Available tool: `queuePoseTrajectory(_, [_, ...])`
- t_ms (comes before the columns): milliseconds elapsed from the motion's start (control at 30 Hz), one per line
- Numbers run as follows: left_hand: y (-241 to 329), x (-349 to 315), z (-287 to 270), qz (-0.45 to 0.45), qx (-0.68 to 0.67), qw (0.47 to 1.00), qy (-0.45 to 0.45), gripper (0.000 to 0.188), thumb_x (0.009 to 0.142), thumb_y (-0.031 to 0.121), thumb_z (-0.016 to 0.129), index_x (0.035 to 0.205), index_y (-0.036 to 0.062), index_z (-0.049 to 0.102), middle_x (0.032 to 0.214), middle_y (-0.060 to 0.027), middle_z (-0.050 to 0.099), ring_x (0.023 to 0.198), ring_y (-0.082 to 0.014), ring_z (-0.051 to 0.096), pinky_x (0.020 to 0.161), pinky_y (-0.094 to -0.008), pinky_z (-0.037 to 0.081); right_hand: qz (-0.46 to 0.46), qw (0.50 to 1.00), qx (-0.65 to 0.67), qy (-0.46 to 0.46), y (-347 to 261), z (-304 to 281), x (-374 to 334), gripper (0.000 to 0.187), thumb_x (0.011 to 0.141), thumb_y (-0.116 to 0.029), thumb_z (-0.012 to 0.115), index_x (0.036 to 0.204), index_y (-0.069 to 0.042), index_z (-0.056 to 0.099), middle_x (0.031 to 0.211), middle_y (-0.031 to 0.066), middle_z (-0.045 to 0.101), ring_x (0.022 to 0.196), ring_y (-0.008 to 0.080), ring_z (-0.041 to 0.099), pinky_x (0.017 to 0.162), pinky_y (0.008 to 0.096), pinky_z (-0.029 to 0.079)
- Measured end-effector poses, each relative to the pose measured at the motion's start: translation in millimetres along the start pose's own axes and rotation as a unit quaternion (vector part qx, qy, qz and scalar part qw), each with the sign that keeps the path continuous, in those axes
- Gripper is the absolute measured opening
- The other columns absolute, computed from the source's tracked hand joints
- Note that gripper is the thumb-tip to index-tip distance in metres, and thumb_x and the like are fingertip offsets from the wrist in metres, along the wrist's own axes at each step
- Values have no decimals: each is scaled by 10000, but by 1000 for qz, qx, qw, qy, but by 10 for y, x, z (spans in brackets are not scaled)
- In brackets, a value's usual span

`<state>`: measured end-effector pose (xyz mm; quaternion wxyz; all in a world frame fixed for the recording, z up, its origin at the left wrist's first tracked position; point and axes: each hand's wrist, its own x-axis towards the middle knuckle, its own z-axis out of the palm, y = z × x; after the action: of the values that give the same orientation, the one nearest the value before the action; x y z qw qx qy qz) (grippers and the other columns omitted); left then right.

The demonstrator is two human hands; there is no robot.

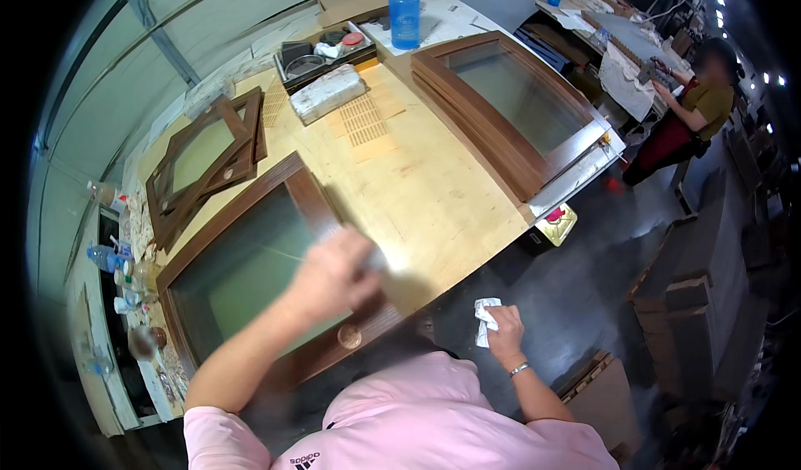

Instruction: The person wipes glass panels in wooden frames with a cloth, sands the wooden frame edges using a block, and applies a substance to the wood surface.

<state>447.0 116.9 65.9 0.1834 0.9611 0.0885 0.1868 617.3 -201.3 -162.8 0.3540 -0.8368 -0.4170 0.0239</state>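
Note:
A brown wooden cabinet door with a glass panel (242, 270) lies on the near left part of the worktable. Over its right-hand frame rail is my left hand (334, 274), blurred by motion, with the fingers curled down. A greyish edge shows beside those fingers, but what it belongs to is unclear. A round, pale hinge hole (349, 336) shows in the near corner of the frame. Off the table's front edge, my right hand (506, 332) grips a crumpled white cloth (484, 321).
Several glazed doors (517, 94) are stacked at the right, and more brown frames (204, 153) overlap at the left. A white-wrapped block (328, 94), a tray of small items (300, 69) and a blue bottle (405, 19) stand farther back. Another person (705, 103) works at the far right.

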Motion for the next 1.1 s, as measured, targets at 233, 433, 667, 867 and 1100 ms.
queuePoseTrajectory(233, [-1044, 601, -296, -190, 151, 969, 50, 241, 785, 144, 739, 936, -22, 652, 864, -201, 618, 817, -384, 640, 735, -457, 526, -4, 999, 25, 21, 220, -35, 311, 376, 674, 51, 615, 1010, -69, 734, 968, 87, 695, 881, 321, 596, 755, 422, 520])
queuePoseTrajectory(433, [-842, 635, -202, -56, 122, 991, -5, 246, 741, 112, 763, 920, -22, 663, 869, -174, 595, 823, -349, 630, 703, -427, 513, 27, 996, 46, 72, 60, -110, 375, 370, 673, 58, 601, 1011, -35, 720, 988, 123, 697, 874, 350, 598, 774, 425, 512])
queuePoseTrajectory(667, [-2241, 328, -637, -248, 188, 916, 252, 298, 807, 43, 741, 1096, 13, 671, 946, -155, 601, 776, -297, 625, 695, -375, 515, -77, 981, 145, 99, -591, -72, 1191, 340, 672, 49, 716, 1009, 14, 705, 977, 149, 704, 860, 349, 616, 751, 404, 511])
queuePoseTrajectory(867, [-2545, -297, -491, -472, -58, 814, 334, 217, 860, 10, 695, 1075, -14, 684, 835, -45, 659, 683, -121, 589, 635, -287, 491, -292, 923, 245, -50, -1729, 75, 2055, 437, 695, -38, 672, 1127, -62, 725, 1131, 108, 694, 1010, 316, 604, 878, 422, 521])
queuePoseTrajectory(1100, [-2661, -416, -378, -407, -54, 847, 338, 210, 858, 34, 711, 1058, -23, 681, 801, -55, 659, 684, -129, 603, 637, -289, 490, -267, 935, 139, -186, -2774, 1149, 2887, 647, 755, -57, 719, 1382, -52, 557, 1447, 85, 458, 1238, 315, 474, 944, 413, 517])
